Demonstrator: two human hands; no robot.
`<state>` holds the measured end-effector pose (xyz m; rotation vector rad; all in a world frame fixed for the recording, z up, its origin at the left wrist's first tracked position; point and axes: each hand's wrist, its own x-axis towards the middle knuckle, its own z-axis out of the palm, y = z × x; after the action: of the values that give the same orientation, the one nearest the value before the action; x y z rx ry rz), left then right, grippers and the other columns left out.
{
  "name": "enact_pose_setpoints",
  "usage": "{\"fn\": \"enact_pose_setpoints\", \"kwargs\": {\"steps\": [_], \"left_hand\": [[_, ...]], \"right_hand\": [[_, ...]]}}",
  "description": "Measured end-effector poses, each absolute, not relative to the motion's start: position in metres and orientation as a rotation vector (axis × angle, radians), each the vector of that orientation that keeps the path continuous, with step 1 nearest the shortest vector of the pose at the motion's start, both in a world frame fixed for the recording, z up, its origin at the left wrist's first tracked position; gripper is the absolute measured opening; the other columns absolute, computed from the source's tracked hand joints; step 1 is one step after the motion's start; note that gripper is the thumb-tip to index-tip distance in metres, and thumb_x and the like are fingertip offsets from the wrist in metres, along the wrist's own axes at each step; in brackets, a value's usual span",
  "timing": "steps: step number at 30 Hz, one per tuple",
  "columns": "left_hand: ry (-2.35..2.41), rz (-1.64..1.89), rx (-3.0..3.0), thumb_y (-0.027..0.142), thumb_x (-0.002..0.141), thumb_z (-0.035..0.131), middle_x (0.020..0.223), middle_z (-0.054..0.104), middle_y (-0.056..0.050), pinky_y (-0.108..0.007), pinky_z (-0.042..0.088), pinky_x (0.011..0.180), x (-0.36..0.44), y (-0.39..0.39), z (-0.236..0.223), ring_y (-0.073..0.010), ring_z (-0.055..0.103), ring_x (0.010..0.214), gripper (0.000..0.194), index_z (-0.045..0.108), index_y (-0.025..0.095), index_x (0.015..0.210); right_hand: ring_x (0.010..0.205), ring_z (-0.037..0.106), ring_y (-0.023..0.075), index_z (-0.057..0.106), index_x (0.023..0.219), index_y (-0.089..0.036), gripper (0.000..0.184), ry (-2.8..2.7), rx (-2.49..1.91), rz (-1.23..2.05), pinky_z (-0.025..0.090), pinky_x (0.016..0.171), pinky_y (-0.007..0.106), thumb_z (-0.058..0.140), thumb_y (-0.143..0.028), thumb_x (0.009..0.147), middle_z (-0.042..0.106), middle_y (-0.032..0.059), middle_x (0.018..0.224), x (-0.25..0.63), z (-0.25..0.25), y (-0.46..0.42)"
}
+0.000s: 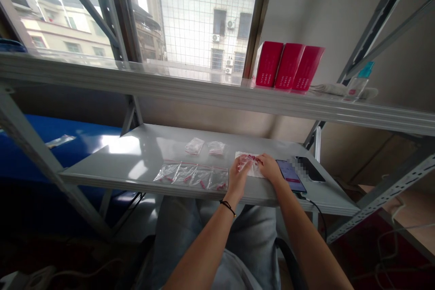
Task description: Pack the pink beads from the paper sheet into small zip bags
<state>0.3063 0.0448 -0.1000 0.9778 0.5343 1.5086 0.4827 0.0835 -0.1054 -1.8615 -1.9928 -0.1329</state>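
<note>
My left hand (239,176) and my right hand (268,167) meet over a small clear zip bag (247,159) holding red pieces, on the grey shelf (142,149). Both hands pinch the bag's top edge, fingers closed on it. A black band circles my left wrist. To the left of my left hand, several filled clear bags (192,176) lie in a row near the shelf's front edge. Two more small bags (205,147) rest farther back.
A phone with a lit screen (291,176) and a dark phone (310,168) lie right of my hands, a cable hanging off the edge. Three red boxes (288,66) and a bottle (356,84) stand on the upper shelf. A blue surface (41,145) lies at left.
</note>
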Motion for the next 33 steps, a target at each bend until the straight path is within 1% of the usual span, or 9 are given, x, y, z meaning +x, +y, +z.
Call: {"fn": "enact_pose_setpoints", "kwargs": {"steps": [4, 7, 9, 15, 20, 24, 30, 32, 33], "left_hand": [[0.546, 1.505, 0.975, 0.044, 0.077, 0.083, 0.099, 0.074, -0.004, -0.031, 0.051, 0.089, 0.306, 0.045, -0.1, -0.0215, 0.068, 0.094, 0.034, 0.074, 0.022, 0.102], [0.544, 1.503, 0.976, 0.045, 0.077, 0.083, 0.099, 0.075, -0.004, -0.031, 0.051, 0.088, 0.306, 0.044, -0.1, -0.0214, 0.068, 0.093, 0.036, 0.074, 0.021, 0.102], [0.54, 1.507, 0.979, 0.045, 0.078, 0.083, 0.099, 0.075, -0.004, -0.031, 0.051, 0.088, 0.306, 0.044, -0.1, -0.0209, 0.068, 0.092, 0.035, 0.073, 0.021, 0.102], [0.523, 1.507, 0.993, 0.041, 0.08, 0.08, 0.098, 0.074, -0.004, -0.031, 0.05, 0.088, 0.306, 0.043, -0.097, -0.0205, 0.067, 0.092, 0.03, 0.073, 0.021, 0.102], [0.529, 1.504, 0.989, 0.043, 0.079, 0.082, 0.097, 0.075, -0.003, -0.032, 0.05, 0.088, 0.305, 0.043, -0.097, -0.0209, 0.067, 0.092, 0.031, 0.073, 0.021, 0.1], [0.533, 1.499, 0.978, 0.044, 0.078, 0.082, 0.096, 0.075, -0.003, -0.031, 0.05, 0.088, 0.305, 0.043, -0.098, -0.0209, 0.068, 0.091, 0.033, 0.073, 0.021, 0.1], [0.534, 1.484, 0.972, 0.047, 0.077, 0.082, 0.098, 0.075, -0.003, -0.032, 0.051, 0.089, 0.304, 0.042, -0.096, -0.0217, 0.068, 0.093, 0.035, 0.073, 0.022, 0.1], [0.536, 1.485, 0.969, 0.046, 0.077, 0.083, 0.097, 0.075, -0.003, -0.032, 0.05, 0.089, 0.304, 0.041, -0.095, -0.0219, 0.068, 0.093, 0.034, 0.073, 0.022, 0.099], [0.535, 1.487, 0.967, 0.045, 0.077, 0.083, 0.096, 0.075, -0.003, -0.032, 0.05, 0.089, 0.304, 0.041, -0.095, -0.022, 0.068, 0.094, 0.034, 0.073, 0.022, 0.099]], "right_hand": [[0.108, 0.063, 0.0213, 0.077, 0.108, -0.019, 0.031, -2.024, -1.832, -0.107, 0.044, 0.096, 0.026, 0.052, -0.007, 0.093, 0.071, 0.009, 0.111, 0.484, -0.107, 0.084], [0.106, 0.064, 0.021, 0.075, 0.113, -0.018, 0.034, -2.005, -1.821, -0.108, 0.044, 0.096, 0.026, 0.05, -0.006, 0.094, 0.071, 0.0099, 0.112, 0.484, -0.107, 0.083], [0.104, 0.065, 0.0207, 0.074, 0.116, -0.017, 0.033, -1.99, -1.814, -0.109, 0.045, 0.095, 0.027, 0.049, -0.009, 0.096, 0.071, 0.0103, 0.112, 0.485, -0.107, 0.083], [0.097, 0.066, 0.0207, 0.074, 0.116, -0.016, 0.025, -2.023, -1.788, -0.071, 0.046, 0.09, 0.026, 0.059, -0.021, 0.096, 0.073, 0.008, 0.105, 0.485, -0.108, 0.08], [0.098, 0.066, 0.0209, 0.077, 0.108, -0.016, 0.023, -2.06, -1.785, -0.049, 0.046, 0.089, 0.026, 0.057, -0.025, 0.099, 0.073, 0.0093, 0.107, 0.484, -0.106, 0.081], [0.098, 0.067, 0.0218, 0.077, 0.105, -0.015, 0.024, -2.064, -1.793, -0.022, 0.046, 0.09, 0.026, 0.056, -0.022, 0.098, 0.073, 0.0111, 0.106, 0.481, -0.102, 0.081], [0.09, 0.067, 0.0218, 0.078, 0.088, -0.018, 0.019, -2.018, -1.748, 0.069, 0.047, 0.087, 0.027, 0.059, -0.015, 0.09, 0.075, 0.0101, 0.095, 0.474, -0.088, 0.08], [0.088, 0.067, 0.0219, 0.078, 0.088, -0.017, 0.019, -1.978, -1.694, 0.105, 0.049, 0.085, 0.028, 0.059, -0.017, 0.09, 0.075, 0.01, 0.092, 0.474, -0.077, 0.078], [0.087, 0.067, 0.0218, 0.077, 0.091, -0.017, 0.02, -1.956, -1.656, 0.126, 0.05, 0.084, 0.029, 0.058, -0.02, 0.092, 0.075, 0.0099, 0.092, 0.475, -0.07, 0.076]]}}
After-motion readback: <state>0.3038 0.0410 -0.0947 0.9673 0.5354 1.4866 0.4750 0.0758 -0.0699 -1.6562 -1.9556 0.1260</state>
